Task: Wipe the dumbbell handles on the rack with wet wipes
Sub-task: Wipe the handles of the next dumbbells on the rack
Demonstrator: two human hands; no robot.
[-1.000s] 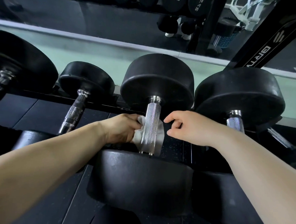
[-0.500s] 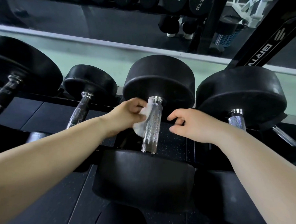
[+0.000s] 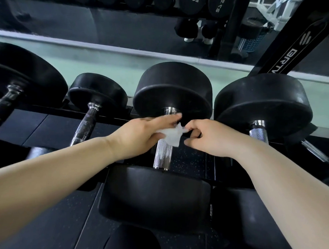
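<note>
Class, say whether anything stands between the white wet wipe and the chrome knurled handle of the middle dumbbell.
Nothing visible does: the white wet wipe lies against the chrome knurled handle, under the left hand, with the right hand pinching its corner.
</note>
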